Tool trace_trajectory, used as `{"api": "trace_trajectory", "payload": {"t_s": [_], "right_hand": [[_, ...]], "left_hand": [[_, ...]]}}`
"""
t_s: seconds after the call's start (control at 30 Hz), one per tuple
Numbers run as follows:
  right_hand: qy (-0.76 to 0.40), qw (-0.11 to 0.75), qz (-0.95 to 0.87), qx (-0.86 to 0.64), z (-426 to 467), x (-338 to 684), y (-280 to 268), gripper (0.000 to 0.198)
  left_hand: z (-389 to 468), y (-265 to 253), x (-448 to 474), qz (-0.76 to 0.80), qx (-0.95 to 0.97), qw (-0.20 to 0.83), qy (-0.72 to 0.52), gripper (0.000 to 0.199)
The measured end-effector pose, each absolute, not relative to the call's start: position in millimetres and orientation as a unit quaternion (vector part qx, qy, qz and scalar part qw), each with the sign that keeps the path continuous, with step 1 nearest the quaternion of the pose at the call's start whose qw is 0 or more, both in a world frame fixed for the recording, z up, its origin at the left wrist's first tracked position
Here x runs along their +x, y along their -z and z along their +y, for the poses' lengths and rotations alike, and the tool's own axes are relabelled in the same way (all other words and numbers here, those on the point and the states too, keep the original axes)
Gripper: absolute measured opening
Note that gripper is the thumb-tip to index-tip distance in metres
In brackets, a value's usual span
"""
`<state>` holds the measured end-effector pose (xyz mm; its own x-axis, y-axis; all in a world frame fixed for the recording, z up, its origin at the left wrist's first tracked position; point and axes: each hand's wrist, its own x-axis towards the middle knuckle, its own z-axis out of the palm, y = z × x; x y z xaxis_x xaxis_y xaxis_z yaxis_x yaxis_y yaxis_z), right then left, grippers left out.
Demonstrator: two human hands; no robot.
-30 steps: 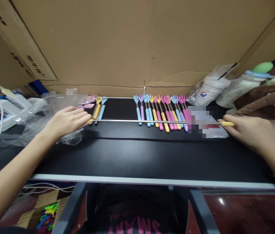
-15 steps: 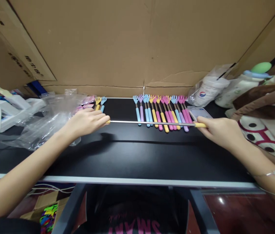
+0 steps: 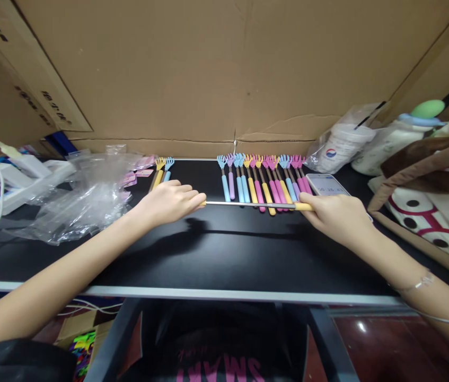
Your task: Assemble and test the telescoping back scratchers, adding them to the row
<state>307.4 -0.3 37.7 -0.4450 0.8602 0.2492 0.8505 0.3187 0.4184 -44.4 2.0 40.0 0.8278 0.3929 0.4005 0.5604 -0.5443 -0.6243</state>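
A yellow telescopic back scratcher (image 3: 244,204) stretches level above the black desk between my two hands. My left hand (image 3: 172,202) is closed round its left end, hiding the claw. The yellow handle at the right end is in the closed fingers of my right hand (image 3: 333,212). Behind the rod lies a row of back scratchers (image 3: 266,185) in blue, purple, yellow and pink, claws toward the cardboard. Two more, a yellow back scratcher (image 3: 159,172) and a blue back scratcher (image 3: 167,168), lie apart, just beyond my left hand.
Clear plastic bags (image 3: 85,196) and pink cards (image 3: 143,173) lie at the left, beside a white power strip (image 3: 29,180). To the right are a phone (image 3: 323,183), a lidded cup (image 3: 341,148), a bottle (image 3: 395,140) and a cloth bag (image 3: 439,196). A cardboard wall (image 3: 208,69) stands behind.
My hands have come closer together, the left moving right and the right moving left. The back scratcher's rod is shorter between them. More of the phone shows.
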Motion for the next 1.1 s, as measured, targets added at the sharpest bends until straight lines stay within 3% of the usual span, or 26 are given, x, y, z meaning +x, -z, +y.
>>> {"api": "trace_trajectory", "payload": {"t_s": [0.47, 0.8, 1.1], "right_hand": [[-0.204, -0.011, 0.853, 0.48, -11.7, 250.1, -29.4, 0.023], [-0.23, -0.052, 0.873, 0.427, -12.5, 236.9, -22.1, 0.022], [-0.319, -0.023, 0.828, 0.462, 7.7, 320.5, -31.2, 0.025]], "left_hand": [[-1.0, -27.1, -0.2, -0.223, -0.912, 0.315, 0.143, 0.032], [-4.4, -25.0, 8.5, -0.248, -0.905, 0.305, 0.162, 0.032], [2.5, -30.3, -74.6, -0.331, -0.879, 0.326, 0.106, 0.037]]}}
